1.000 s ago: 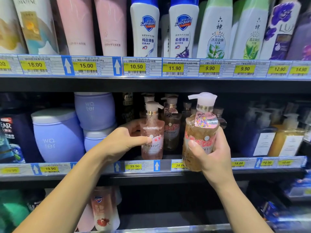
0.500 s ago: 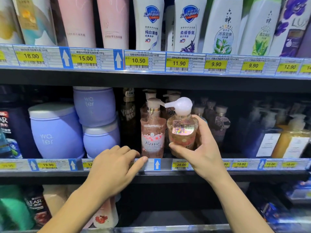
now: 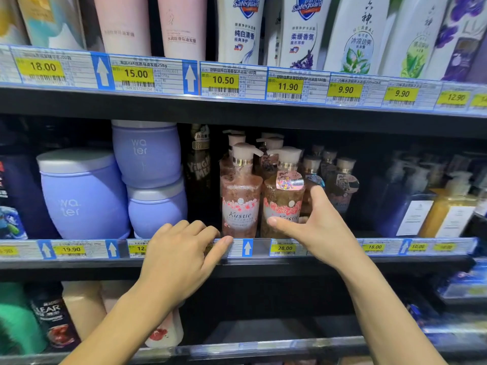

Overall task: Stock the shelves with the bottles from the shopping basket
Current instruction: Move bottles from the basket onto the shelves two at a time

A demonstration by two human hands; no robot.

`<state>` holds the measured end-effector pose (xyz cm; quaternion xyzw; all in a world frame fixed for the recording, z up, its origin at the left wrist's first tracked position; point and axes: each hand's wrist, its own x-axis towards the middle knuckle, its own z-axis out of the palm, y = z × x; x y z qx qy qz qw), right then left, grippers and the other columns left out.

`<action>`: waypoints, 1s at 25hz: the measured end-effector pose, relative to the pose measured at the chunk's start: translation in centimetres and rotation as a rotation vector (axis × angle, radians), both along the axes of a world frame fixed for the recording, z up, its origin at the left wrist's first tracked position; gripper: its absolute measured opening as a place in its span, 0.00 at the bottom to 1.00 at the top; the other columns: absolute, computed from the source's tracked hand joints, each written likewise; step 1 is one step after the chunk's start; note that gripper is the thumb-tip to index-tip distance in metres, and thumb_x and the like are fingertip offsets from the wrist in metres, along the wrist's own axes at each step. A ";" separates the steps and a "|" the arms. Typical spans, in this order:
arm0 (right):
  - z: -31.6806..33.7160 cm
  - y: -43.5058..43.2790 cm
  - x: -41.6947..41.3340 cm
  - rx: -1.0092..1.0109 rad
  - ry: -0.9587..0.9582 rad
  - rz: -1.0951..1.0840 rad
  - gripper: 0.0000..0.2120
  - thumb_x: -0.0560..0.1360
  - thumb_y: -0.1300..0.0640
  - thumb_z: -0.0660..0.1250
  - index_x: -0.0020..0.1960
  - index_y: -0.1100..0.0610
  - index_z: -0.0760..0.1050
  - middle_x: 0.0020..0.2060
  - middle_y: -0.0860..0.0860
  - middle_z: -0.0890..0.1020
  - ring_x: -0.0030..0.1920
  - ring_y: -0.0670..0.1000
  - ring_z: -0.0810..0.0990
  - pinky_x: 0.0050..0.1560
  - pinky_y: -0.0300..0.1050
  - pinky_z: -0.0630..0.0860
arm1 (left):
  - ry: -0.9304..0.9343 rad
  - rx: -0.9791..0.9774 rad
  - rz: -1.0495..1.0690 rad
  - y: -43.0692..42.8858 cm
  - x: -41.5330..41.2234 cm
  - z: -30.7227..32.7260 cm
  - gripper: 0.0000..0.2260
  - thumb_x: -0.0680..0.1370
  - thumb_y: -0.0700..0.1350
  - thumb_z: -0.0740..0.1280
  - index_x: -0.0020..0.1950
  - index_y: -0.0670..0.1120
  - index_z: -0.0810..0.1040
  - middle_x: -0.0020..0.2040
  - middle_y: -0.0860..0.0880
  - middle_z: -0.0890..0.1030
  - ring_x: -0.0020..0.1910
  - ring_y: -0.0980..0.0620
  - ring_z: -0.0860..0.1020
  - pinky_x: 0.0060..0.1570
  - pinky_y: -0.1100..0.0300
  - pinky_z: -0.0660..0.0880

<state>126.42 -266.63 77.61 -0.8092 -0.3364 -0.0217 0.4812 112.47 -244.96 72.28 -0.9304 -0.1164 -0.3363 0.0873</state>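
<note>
My right hand [image 3: 316, 227] grips the amber bottle [image 3: 283, 204] on the shelf [image 3: 263, 267], just right of the pink bottle [image 3: 239, 204]; my left hand [image 3: 181, 248] rests relaxed on its near edge.

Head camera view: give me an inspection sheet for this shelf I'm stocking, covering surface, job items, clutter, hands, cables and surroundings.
Surface: middle shelf, black edge with a price-tag rail, packed with products.
Job's things: amber pump bottle upright at the shelf front, just right of the pink pump bottle; shopping basket not in view.
Clutter: purple jars stacked at left; dark bottle beside them.
Hands: right hand grips the amber pump bottle, thumb across its label; left hand rests on the price-tag rail and holds nothing.
Cables: nothing seen.
Surroundings: upper shelf with white Safeguard bottles; lower shelf with more bottles, blurred.
</note>
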 end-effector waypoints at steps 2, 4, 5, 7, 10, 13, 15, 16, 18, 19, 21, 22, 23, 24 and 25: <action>-0.2 -0.2 -0.4 -0.049 -0.039 -0.037 0.27 0.68 0.44 0.80 0.59 0.45 0.68 0.54 0.43 0.82 0.47 0.44 0.83 0.43 0.37 0.77 | 0.001 -0.002 0.004 -0.1 0.1 0.0 0.22 0.81 0.64 0.52 0.45 0.55 0.81 0.37 0.53 0.78 0.37 0.48 0.76 0.36 0.52 0.68; -0.2 -0.2 -0.7 -0.061 -0.050 -0.053 0.23 0.70 0.45 0.80 0.57 0.44 0.69 0.53 0.43 0.83 0.46 0.44 0.83 0.43 0.37 0.76 | 0.007 -0.002 0.015 -0.2 0.1 0.1 0.22 0.81 0.64 0.52 0.44 0.55 0.81 0.37 0.53 0.77 0.37 0.48 0.76 0.36 0.52 0.67; -0.2 -0.1 -0.8 -0.067 -0.055 -0.059 0.21 0.71 0.45 0.79 0.55 0.43 0.69 0.53 0.43 0.83 0.46 0.44 0.83 0.43 0.38 0.76 | 0.011 -0.003 0.016 -0.2 0.1 0.3 0.22 0.81 0.64 0.52 0.44 0.54 0.81 0.36 0.53 0.77 0.37 0.48 0.76 0.36 0.53 0.67; -0.1 0.2 -1.0 -0.087 -0.061 -0.078 0.20 0.72 0.45 0.78 0.53 0.44 0.69 0.55 0.44 0.82 0.49 0.45 0.82 0.43 0.39 0.75 | 0.029 -0.006 0.015 -0.3 -0.1 0.5 0.23 0.81 0.64 0.51 0.43 0.54 0.80 0.36 0.53 0.78 0.37 0.47 0.77 0.37 0.52 0.67; 0.3 0.3 -1.5 -0.123 -0.042 -0.103 0.23 0.72 0.45 0.78 0.58 0.47 0.69 0.57 0.44 0.82 0.54 0.45 0.81 0.44 0.37 0.74 | 0.055 -0.017 0.011 -0.4 -0.3 0.6 0.24 0.81 0.64 0.50 0.42 0.53 0.80 0.36 0.52 0.78 0.37 0.46 0.77 0.37 0.52 0.68; 0.6 -0.2 -2.6 -0.159 -0.075 -0.154 0.29 0.72 0.42 0.76 0.67 0.47 0.67 0.63 0.44 0.80 0.61 0.47 0.79 0.54 0.44 0.79 | 0.079 -0.024 0.020 -0.5 -0.4 0.7 0.25 0.81 0.64 0.50 0.40 0.52 0.79 0.35 0.51 0.77 0.37 0.45 0.77 0.37 0.51 0.67; 0.5 -0.8 -3.6 -0.274 -0.166 -0.238 0.36 0.74 0.37 0.72 0.76 0.49 0.63 0.70 0.46 0.75 0.68 0.50 0.75 0.63 0.50 0.77 | 0.104 -0.036 0.027 -0.7 -0.6 0.9 0.25 0.81 0.63 0.49 0.41 0.51 0.79 0.36 0.51 0.78 0.37 0.44 0.77 0.37 0.51 0.67; 0.2 -1.2 -4.0 -0.366 -0.221 -0.289 0.39 0.75 0.34 0.69 0.79 0.51 0.60 0.73 0.48 0.73 0.71 0.52 0.73 0.67 0.53 0.75 | 0.117 -0.037 0.031 -0.7 -0.6 1.0 0.25 0.81 0.63 0.49 0.41 0.51 0.79 0.36 0.50 0.78 0.38 0.44 0.77 0.38 0.51 0.67; -0.6 -2.3 -5.2 -0.556 -0.339 -0.359 0.41 0.76 0.30 0.62 0.80 0.53 0.60 0.74 0.52 0.71 0.71 0.56 0.71 0.69 0.56 0.72 | 0.141 -0.037 0.042 -0.9 -0.7 1.0 0.25 0.81 0.63 0.49 0.44 0.50 0.80 0.39 0.49 0.80 0.40 0.43 0.78 0.40 0.51 0.68; -0.9 -2.8 -5.8 -0.642 -0.391 -0.381 0.41 0.76 0.29 0.58 0.79 0.55 0.61 0.73 0.53 0.72 0.70 0.57 0.71 0.69 0.56 0.71 | 0.144 -0.045 0.049 -1.0 -0.7 1.0 0.25 0.81 0.63 0.50 0.46 0.50 0.80 0.41 0.48 0.81 0.42 0.42 0.78 0.41 0.50 0.68; -1.9 -4.1 -6.8 -0.770 -0.459 -0.418 0.43 0.75 0.26 0.50 0.77 0.57 0.65 0.71 0.54 0.74 0.68 0.59 0.73 0.69 0.58 0.71 | 0.145 -0.068 0.046 -1.7 -0.9 0.7 0.25 0.79 0.63 0.52 0.53 0.48 0.81 0.47 0.45 0.83 0.45 0.39 0.78 0.45 0.48 0.69; -2.4 -4.9 -7.4 -0.806 -0.473 -0.428 0.45 0.74 0.26 0.46 0.75 0.57 0.67 0.70 0.55 0.75 0.67 0.60 0.74 0.68 0.58 0.71 | 0.146 -0.073 0.047 -2.3 -1.2 0.4 0.26 0.78 0.64 0.53 0.58 0.46 0.80 0.51 0.44 0.83 0.49 0.38 0.78 0.49 0.46 0.70; -2.9 -5.9 -7.8 -0.828 -0.485 -0.438 0.46 0.72 0.25 0.44 0.74 0.58 0.68 0.68 0.56 0.76 0.66 0.61 0.75 0.67 0.59 0.72 | 0.148 -0.067 0.056 -3.1 -1.5 0.1 0.28 0.78 0.64 0.54 0.62 0.45 0.78 0.56 0.43 0.82 0.53 0.38 0.78 0.54 0.44 0.70; -3.5 -6.9 -8.2 -0.847 -0.493 -0.444 0.47 0.72 0.26 0.43 0.73 0.58 0.69 0.68 0.56 0.77 0.66 0.62 0.75 0.66 0.60 0.72 | 0.152 -0.058 0.067 -4.1 -1.9 -0.3 0.31 0.77 0.65 0.54 0.67 0.44 0.76 0.61 0.42 0.80 0.57 0.37 0.77 0.60 0.42 0.69; -3.9 -8.1 -8.4 -0.863 -0.496 -0.445 0.47 0.72 0.26 0.42 0.73 0.59 0.69 0.68 0.57 0.77 0.66 0.62 0.75 0.66 0.60 0.72 | 0.163 -0.050 0.081 -5.3 -2.4 -0.4 0.33 0.77 0.65 0.54 0.70 0.43 0.73 0.66 0.40 0.78 0.62 0.35 0.74 0.65 0.39 0.67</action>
